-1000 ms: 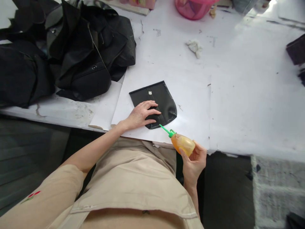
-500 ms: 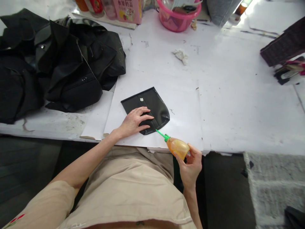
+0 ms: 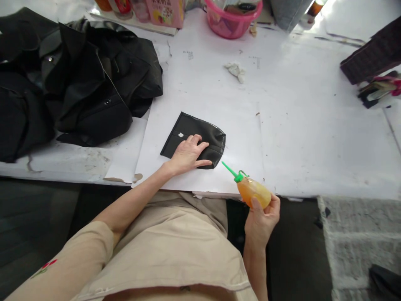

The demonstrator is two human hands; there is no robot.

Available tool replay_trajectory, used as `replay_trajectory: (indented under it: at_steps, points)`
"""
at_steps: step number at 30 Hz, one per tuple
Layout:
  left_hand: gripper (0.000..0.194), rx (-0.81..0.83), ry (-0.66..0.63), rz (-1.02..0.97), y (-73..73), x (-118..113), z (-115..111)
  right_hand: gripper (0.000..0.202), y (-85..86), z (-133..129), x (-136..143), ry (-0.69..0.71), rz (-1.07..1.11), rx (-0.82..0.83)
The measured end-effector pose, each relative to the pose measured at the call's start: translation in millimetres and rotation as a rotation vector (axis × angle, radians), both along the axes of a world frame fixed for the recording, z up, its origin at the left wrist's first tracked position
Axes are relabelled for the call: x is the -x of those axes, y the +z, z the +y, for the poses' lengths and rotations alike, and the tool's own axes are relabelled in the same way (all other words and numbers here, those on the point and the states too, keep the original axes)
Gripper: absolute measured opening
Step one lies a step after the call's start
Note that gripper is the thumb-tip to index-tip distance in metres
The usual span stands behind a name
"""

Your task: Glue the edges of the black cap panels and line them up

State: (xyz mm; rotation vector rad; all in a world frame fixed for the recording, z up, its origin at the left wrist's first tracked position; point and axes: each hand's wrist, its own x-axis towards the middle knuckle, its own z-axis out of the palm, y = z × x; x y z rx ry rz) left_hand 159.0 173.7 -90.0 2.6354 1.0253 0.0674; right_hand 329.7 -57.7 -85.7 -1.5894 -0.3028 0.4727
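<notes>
A flat black leather-like piece (image 3: 200, 125) with one rounded end lies on the white-covered table. My left hand (image 3: 189, 154) rests on it with the fingers spread, pressing it to the surface. A small white patch (image 3: 181, 135) shows near its straight edge. My right hand (image 3: 261, 215) is wrapped around a squeeze bottle (image 3: 253, 191) of amber liquid with a green nozzle (image 3: 230, 169). The bottle is tilted, its nozzle tip pointing up and left, just off the piece's rounded end and apart from it.
A heap of black pieces with metal snaps (image 3: 103, 79) covers the table's left side. Toward the back stand a pink basket (image 3: 233, 25) and a pink box (image 3: 166, 12). Crumpled white tissue (image 3: 234, 72) lies mid-table. A dark box (image 3: 369, 58) is at the right.
My left hand has turned the black piece clockwise, so its rounded end now faces right. The bottle in my right hand has drawn back rightward, its nozzle leaving the piece's edge.
</notes>
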Motion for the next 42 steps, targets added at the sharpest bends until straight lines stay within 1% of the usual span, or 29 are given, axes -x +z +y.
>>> replay_trajectory:
  at_steps: [2,3,9,16,20,24,28,36,39,42]
  points:
    - [0.064,0.028,-0.057,-0.002,1.6,4,4,0.055,0.7,-3,6,-0.014,-0.110,0.058]
    - [0.065,0.029,-0.066,0.002,2.2,6,5,0.056,0.6,-5,9,-0.005,-0.156,0.076]
    - [0.059,-0.013,-0.008,0.048,3.3,-1,-2,0.062,-5.2,-11,24,0.068,-0.283,0.145]
    - [0.058,-0.032,0.004,0.064,5.1,-5,-5,0.060,-16.0,-6,27,0.067,-0.390,0.138]
    - [0.058,-0.028,0.011,0.061,4.0,-6,-7,0.060,-21.0,-5,28,0.095,-0.430,0.166]
    - [0.057,-0.038,0.025,0.064,1.5,-8,-9,0.056,-21.5,-8,28,0.104,-0.556,0.186]
    - [0.055,-0.046,0.050,0.071,2.5,-11,-10,0.052,-19.7,-15,28,0.147,-0.685,0.194]
    - [0.057,-0.018,0.067,0.132,9.4,-17,-15,0.053,-17.7,-19,30,0.165,-0.733,0.190]
    - [0.057,-0.008,0.070,0.118,10.0,-16,-14,0.052,-16.0,-19,30,0.162,-0.737,0.195]
    - [0.058,0.013,0.043,0.109,10.9,-13,-11,0.052,-14.3,-19,31,0.155,-0.752,0.212]
